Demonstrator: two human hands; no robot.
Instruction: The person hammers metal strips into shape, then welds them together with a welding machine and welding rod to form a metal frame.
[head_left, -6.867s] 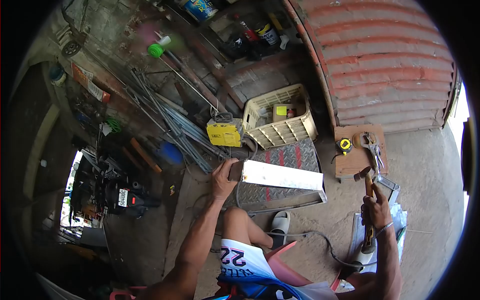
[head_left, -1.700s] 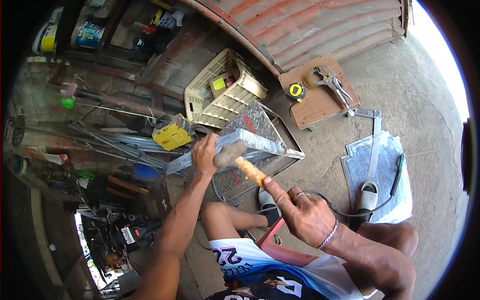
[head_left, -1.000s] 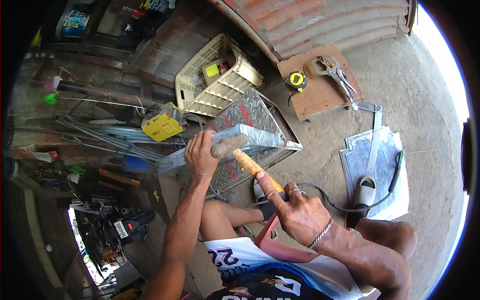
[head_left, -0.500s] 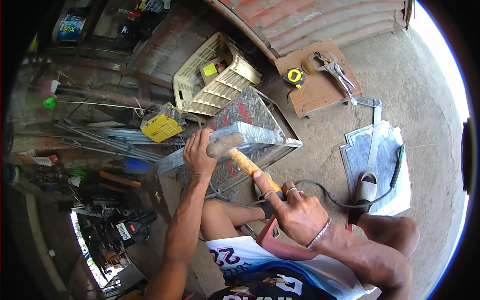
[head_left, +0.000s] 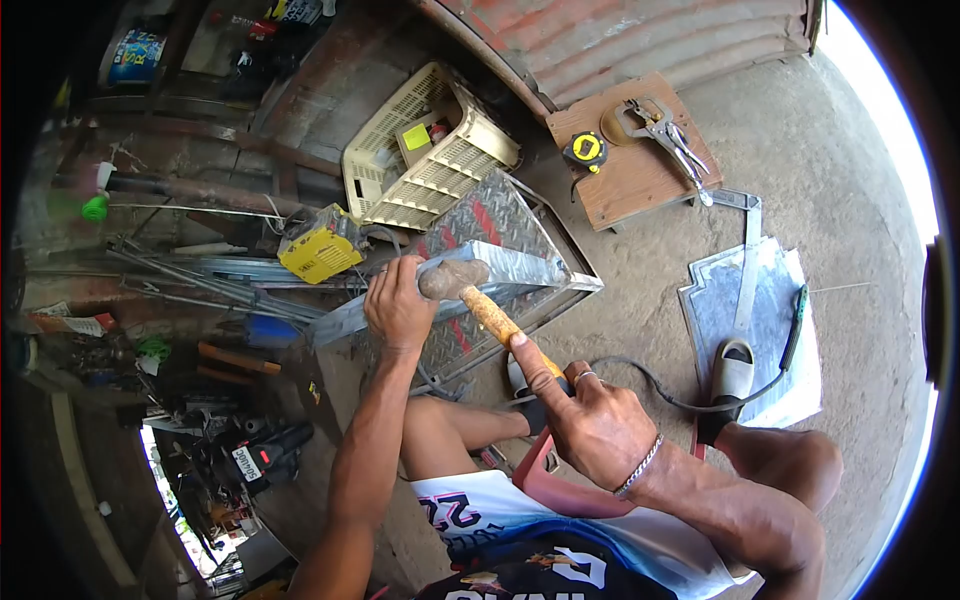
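My right hand [head_left: 602, 430] is closed around a hammer [head_left: 490, 315], its index finger stretched along the worn yellow handle. The dark, dusty hammer head overlaps the top of a shiny galvanized metal channel [head_left: 515, 264] in this view, close to my left hand's fingers. My left hand [head_left: 398, 308] is wrapped over the near part of that channel. Under the channel lies a dark diamond-plate sheet [head_left: 475, 215] with red stripes, beside a metal angle frame [head_left: 572, 240].
A cream plastic crate [head_left: 440, 165] and a yellow box-shaped machine [head_left: 320, 250] stand beyond. A low wooden stool [head_left: 630, 185] carries a tape measure [head_left: 586, 150] and locking clamp [head_left: 660, 135]. At right, sheet metal [head_left: 780, 330] lies under a square, cable and my shoe.
The hammer head, blurred before, shows more sharply and sits slightly higher over the channel. My left hand keeps its grip in the same place.
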